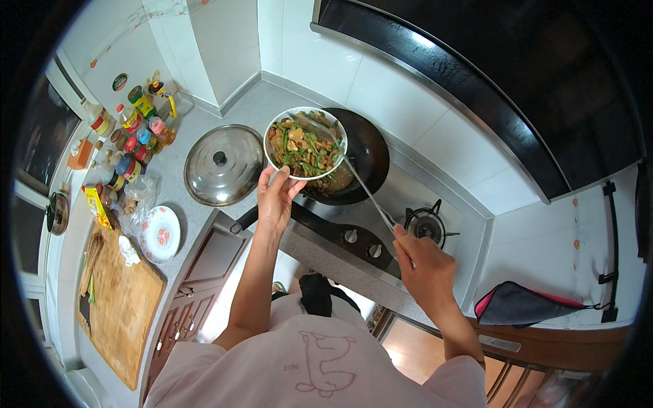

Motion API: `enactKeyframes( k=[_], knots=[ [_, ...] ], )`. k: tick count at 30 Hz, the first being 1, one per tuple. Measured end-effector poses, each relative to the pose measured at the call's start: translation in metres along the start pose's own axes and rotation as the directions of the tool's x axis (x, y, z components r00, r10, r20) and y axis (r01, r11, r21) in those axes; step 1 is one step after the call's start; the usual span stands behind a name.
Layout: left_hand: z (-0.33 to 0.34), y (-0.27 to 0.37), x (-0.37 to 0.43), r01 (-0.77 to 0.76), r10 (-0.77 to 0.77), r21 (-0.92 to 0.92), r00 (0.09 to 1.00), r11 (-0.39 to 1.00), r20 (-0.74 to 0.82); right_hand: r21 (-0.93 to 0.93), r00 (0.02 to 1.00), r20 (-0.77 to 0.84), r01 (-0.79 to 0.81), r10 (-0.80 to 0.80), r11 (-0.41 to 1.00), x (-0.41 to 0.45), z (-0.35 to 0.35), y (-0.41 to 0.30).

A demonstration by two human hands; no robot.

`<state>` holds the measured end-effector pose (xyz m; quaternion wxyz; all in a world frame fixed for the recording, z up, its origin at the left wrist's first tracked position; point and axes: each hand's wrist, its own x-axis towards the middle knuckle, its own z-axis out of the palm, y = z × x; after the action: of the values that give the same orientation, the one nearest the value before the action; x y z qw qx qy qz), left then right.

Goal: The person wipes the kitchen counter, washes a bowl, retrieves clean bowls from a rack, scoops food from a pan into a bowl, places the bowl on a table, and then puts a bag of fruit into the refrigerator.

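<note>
My left hand (278,196) grips the near rim of a white bowl (269,158), thumb on top and fingers beneath. Green peppers or beans mixed with browned pieces (306,145) fill the bowl, which is held over the left part of a black wok (370,153). In my right hand (423,262) is the handle of a long metal spatula (370,191); its blade rests at the food in the bowl. Some food and brown sauce (334,182) lie in the wok, partly hidden by the bowl. The wok's handle (248,218) points left, below my left wrist.
A metal lid (222,166) lies left of the wok. The second burner (427,224) sits to the right. Several seasoning bottles (135,122), a floral plate (159,234) and a wooden cutting board (122,301) occupy the left counter. A range hood (433,66) hangs above; a grey cloth (525,306) hangs right.
</note>
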<state>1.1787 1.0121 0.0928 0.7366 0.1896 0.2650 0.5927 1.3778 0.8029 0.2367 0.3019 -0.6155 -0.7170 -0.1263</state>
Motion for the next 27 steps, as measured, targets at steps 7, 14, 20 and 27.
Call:
enactKeyframes(
  k=[7,14,20,27],
  knots=[
    [-0.005,0.007,-0.001,-0.03,0.03,-0.002,0.999,1.0,-0.038,-0.122,0.979,0.196,-0.023,0.047,0.992,-0.014,0.002,-0.01],
    [-0.008,0.017,-0.008,-0.053,0.053,0.04,0.998,0.998,-0.013,-0.043,0.99,0.109,-0.083,0.087,0.996,0.011,-0.025,-0.003],
    [-0.025,0.038,-0.015,-0.135,0.137,0.027,0.989,0.99,-0.062,0.115,0.864,0.225,-0.483,0.451,0.868,0.037,-0.037,0.029],
    [-0.036,0.065,-0.026,-0.247,0.25,0.036,0.958,0.968,-0.142,-0.096,0.876,0.325,-0.344,0.356,0.934,0.065,0.023,0.138]
  ],
)
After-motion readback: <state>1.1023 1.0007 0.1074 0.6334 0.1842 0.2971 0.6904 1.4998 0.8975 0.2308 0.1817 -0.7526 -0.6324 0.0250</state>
